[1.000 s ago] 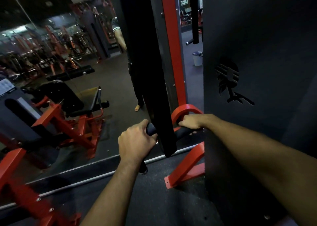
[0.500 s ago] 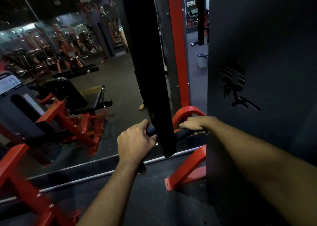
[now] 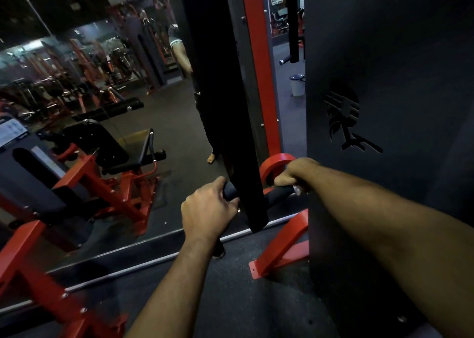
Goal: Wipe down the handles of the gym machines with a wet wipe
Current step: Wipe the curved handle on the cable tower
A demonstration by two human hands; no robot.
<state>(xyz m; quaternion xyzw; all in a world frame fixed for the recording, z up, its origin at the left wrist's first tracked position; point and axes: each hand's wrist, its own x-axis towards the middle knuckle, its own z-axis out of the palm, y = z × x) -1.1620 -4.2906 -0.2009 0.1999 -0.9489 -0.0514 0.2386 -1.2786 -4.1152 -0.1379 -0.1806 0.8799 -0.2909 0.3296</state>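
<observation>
Head cam here, looking down at both of our hands on the same black handle (image 3: 278, 193) of a cable machine. Our left hand (image 3: 207, 214) is wrapped around the near end of the bar, fingers curled over the top and thumb toward the middle, so it's a full grip. The bar's lower end pokes out just below that wrist. Our right hand (image 3: 295, 172) is clamped over the far end, knuckles up, and there's a little pale bit of the wet wipe (image 3: 298, 189) peeking out under the fingers, pressed against the grip. Most of the wipe is hidden by the hand, so we can't tell how it's folded.

Between our two hands a flat black strap (image 3: 232, 106) hangs straight down in front of the bar's middle. Just behind the right hand sits a red round plate (image 3: 275, 162), and above that rises a red upright (image 3: 259, 68). Right of the right hand is the dark weight-stack cover (image 3: 384, 106) with a cut-out logo. Off to the left of our left hand a mirror (image 3: 89, 106) shows red benches.
</observation>
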